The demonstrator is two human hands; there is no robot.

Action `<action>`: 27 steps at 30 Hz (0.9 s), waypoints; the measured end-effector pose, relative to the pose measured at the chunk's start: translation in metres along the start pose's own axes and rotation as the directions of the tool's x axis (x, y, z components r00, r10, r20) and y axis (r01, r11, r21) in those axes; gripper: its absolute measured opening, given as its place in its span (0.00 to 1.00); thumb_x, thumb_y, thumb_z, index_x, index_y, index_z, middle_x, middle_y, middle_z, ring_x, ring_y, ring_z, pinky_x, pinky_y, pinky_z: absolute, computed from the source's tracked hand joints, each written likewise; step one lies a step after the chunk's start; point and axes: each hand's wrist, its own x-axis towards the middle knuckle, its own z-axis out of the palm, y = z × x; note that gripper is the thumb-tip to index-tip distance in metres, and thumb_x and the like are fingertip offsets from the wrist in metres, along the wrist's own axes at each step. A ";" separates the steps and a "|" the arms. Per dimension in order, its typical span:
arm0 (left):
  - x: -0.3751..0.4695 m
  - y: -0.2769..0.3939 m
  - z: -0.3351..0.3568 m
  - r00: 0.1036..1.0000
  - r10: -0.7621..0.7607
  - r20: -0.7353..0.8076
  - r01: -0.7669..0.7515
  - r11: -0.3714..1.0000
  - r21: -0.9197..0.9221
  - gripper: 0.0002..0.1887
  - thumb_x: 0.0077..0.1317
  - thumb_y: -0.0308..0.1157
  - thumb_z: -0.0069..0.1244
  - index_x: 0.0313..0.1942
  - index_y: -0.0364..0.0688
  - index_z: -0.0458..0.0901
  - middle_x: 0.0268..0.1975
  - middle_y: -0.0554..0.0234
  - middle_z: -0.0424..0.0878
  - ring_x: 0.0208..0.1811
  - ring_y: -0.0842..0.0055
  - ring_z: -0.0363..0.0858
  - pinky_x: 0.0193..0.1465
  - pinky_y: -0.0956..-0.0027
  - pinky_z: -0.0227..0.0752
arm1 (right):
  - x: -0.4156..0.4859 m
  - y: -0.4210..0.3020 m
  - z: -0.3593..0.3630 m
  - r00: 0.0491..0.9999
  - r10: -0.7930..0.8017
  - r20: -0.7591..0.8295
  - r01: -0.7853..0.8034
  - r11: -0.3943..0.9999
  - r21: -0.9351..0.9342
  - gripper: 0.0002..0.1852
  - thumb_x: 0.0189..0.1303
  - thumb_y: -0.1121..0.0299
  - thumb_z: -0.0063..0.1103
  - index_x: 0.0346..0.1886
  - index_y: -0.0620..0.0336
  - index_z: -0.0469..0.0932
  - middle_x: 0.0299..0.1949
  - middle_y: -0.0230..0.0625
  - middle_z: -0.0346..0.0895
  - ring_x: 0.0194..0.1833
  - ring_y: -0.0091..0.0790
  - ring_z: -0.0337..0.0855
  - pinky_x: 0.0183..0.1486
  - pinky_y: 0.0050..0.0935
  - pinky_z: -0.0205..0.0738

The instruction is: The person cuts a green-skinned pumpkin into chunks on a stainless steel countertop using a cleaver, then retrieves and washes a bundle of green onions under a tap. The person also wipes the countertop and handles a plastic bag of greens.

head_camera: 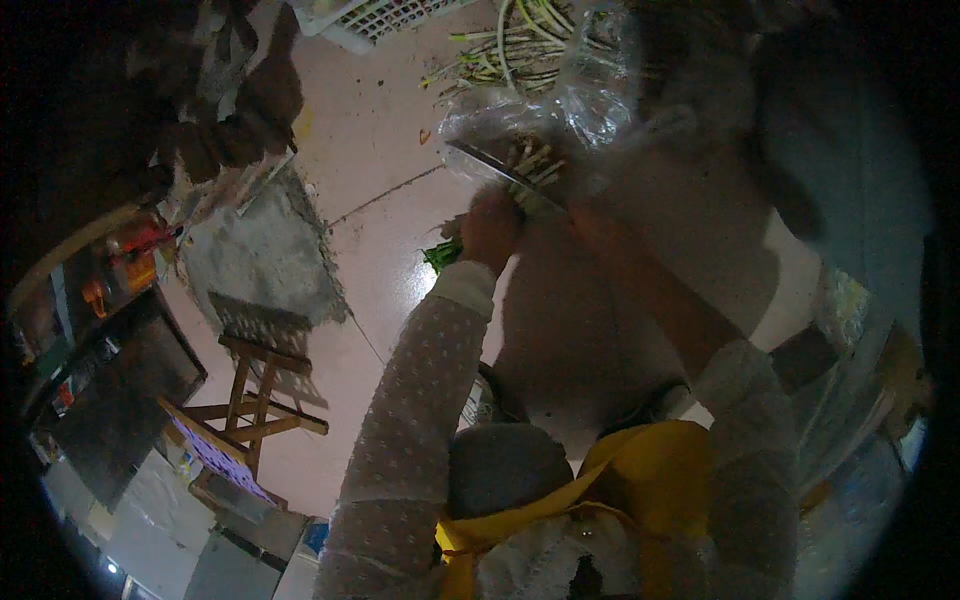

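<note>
My left hand [491, 229] is closed around a bundle of green-leaved stalks [534, 161]. Dark green leaves [442, 256] stick out below left of that hand, and the pale cut-looking ends point up and right. My right hand [589, 225] grips a knife at its lower right end, though shadow hides the handle. The knife's blade [487, 159] slants up to the left, across or just over the stalks; whether it touches them I cannot tell. Clear plastic film [592, 112] lies beyond the hands. More long pale-green stalks [510, 60] are spread on the floor past the film.
A white plastic basket [390, 19] stands at the top. On the left are a small wooden folding stool [259, 420], a grey rough patch of floor [255, 247] and a dark flat panel [124, 397]. Plastic-wrapped items line the right side. Deep shadow covers the floor before me.
</note>
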 end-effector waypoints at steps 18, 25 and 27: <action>-0.083 0.046 -0.146 0.945 0.010 0.327 0.325 -0.147 -0.934 0.30 0.50 0.23 0.60 0.55 0.36 0.68 0.43 0.57 0.79 0.46 0.67 0.78 0.54 0.61 0.70 | -0.062 0.006 -0.025 0.802 -0.192 -0.566 0.182 0.980 -0.074 0.22 0.61 0.64 0.54 0.60 0.47 0.68 0.37 0.39 0.77 0.35 0.44 0.79 0.37 0.38 0.74; -0.091 0.054 -0.141 0.950 0.048 0.307 0.310 -0.226 -0.923 0.37 0.51 0.21 0.58 0.62 0.37 0.60 0.43 0.56 0.79 0.46 0.68 0.78 0.52 0.63 0.70 | -0.058 0.002 0.004 0.752 -0.298 -0.588 0.243 0.954 -0.174 0.18 0.57 0.71 0.59 0.52 0.51 0.73 0.40 0.42 0.77 0.39 0.44 0.78 0.39 0.36 0.73; -0.091 0.057 -0.140 0.931 -0.037 0.363 0.360 -0.069 -0.930 0.38 0.51 0.21 0.58 0.62 0.37 0.59 0.43 0.56 0.79 0.45 0.69 0.79 0.52 0.64 0.71 | -0.058 -0.015 -0.007 0.457 -0.400 -0.795 0.361 0.900 -0.245 0.17 0.55 0.74 0.60 0.49 0.54 0.74 0.39 0.42 0.77 0.41 0.44 0.78 0.41 0.35 0.73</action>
